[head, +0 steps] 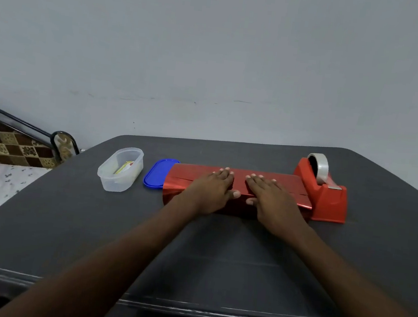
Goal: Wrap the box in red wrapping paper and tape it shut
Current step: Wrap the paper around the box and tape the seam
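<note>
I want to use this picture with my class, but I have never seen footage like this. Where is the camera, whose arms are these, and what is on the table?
There is one picture, from a camera worn on a person's head, looking forward and down, so the arms are the wearer's own. No machine is involved. On the dark table lies a box wrapped in shiny red wrapping paper. The left hand and right hand press flat on top of it, side by side; neither grips anything. To the right stands a red tape dispenser with a roll of clear tape. To the left are a blue lid and a clear plastic container.
</note>
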The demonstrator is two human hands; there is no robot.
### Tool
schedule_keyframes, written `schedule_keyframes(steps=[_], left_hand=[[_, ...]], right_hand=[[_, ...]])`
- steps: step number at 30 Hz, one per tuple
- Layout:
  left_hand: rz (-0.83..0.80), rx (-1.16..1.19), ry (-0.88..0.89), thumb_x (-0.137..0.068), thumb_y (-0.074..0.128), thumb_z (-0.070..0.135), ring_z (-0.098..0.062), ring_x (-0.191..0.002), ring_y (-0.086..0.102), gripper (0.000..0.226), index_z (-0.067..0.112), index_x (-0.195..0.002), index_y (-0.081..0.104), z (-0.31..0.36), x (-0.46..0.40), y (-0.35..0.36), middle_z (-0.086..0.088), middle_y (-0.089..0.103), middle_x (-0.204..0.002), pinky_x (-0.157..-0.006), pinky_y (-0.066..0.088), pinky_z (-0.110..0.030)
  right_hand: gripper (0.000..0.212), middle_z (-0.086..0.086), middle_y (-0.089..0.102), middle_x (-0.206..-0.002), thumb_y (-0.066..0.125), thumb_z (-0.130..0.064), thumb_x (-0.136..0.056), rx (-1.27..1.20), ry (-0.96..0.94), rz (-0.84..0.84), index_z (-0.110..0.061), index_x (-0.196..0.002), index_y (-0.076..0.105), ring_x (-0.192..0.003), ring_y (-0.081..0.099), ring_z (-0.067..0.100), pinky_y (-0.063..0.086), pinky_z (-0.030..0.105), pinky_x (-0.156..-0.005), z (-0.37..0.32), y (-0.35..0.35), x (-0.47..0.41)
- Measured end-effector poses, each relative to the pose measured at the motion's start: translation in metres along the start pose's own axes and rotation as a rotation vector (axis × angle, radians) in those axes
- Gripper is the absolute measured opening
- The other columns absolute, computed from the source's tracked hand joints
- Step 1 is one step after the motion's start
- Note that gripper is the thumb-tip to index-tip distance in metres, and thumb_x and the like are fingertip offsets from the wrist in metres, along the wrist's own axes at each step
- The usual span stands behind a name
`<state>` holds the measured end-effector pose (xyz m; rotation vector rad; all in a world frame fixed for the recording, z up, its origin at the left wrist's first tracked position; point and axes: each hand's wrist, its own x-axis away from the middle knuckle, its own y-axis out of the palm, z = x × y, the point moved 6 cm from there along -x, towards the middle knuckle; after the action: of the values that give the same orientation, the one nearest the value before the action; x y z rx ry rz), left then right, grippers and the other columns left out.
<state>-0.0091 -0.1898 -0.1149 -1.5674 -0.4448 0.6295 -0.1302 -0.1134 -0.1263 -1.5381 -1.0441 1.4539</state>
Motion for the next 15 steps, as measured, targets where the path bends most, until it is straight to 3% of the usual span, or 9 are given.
schedule_keyframes(steps=[4,6,9,12,15], left_hand=[[0.044,-0.029,0.014,-0.104,0.021,0.049,-0.028,-0.150,0.015,0.062,0.020,-0.158,0.008,0.002,0.001,0.009,-0.015,0.015,-0.163,-0.122,0.015,-0.041],[0.056,-0.030,-0.003,-0.102,0.019,0.055,-0.027,-0.151,0.013,0.066,0.022,-0.158,0.010,0.002,0.002,0.011,-0.014,0.015,-0.163,-0.122,0.013,-0.042],[0.084,-0.042,-0.022,-0.102,0.022,0.056,-0.027,-0.151,0.014,0.066,0.023,-0.157,0.012,0.002,0.002,0.012,-0.013,0.016,-0.163,-0.122,0.013,-0.041],[0.109,-0.061,-0.035,-0.102,0.021,0.055,-0.026,-0.150,0.014,0.064,0.024,-0.157,0.012,0.002,0.000,0.012,-0.013,0.018,-0.162,-0.121,0.013,-0.040],[0.108,-0.063,-0.037,-0.102,0.021,0.055,-0.025,-0.151,0.014,0.063,0.025,-0.157,0.012,0.005,0.001,0.012,-0.012,0.017,-0.162,-0.121,0.013,-0.039]], right_hand=[[0.058,0.002,0.033,-0.161,0.052,-0.030,-0.102,-0.021,0.028,0.006,-0.019,-0.156,0.031,-0.150,0.027,0.019,0.016,0.036,-0.122,0.001,-0.007,0.001],[0.055,0.003,0.041,-0.157,0.055,-0.032,-0.100,-0.042,0.048,-0.021,-0.019,-0.152,0.040,-0.146,0.035,0.021,0.024,0.038,-0.120,0.000,-0.013,0.001],[0.036,0.006,0.070,-0.119,0.062,-0.041,-0.094,-0.073,0.117,0.005,-0.018,-0.122,0.067,-0.114,0.063,0.026,0.050,0.037,-0.093,0.010,-0.033,-0.003],[0.027,0.009,0.074,-0.095,0.061,-0.037,-0.094,-0.038,0.253,0.153,-0.014,-0.100,0.074,-0.097,0.067,0.031,0.049,0.034,-0.076,0.034,-0.066,-0.004],[0.023,0.013,0.069,-0.083,0.057,-0.025,-0.093,0.042,0.434,0.243,-0.008,-0.082,0.068,-0.089,0.065,0.038,0.042,0.033,-0.067,0.070,-0.095,0.003]])
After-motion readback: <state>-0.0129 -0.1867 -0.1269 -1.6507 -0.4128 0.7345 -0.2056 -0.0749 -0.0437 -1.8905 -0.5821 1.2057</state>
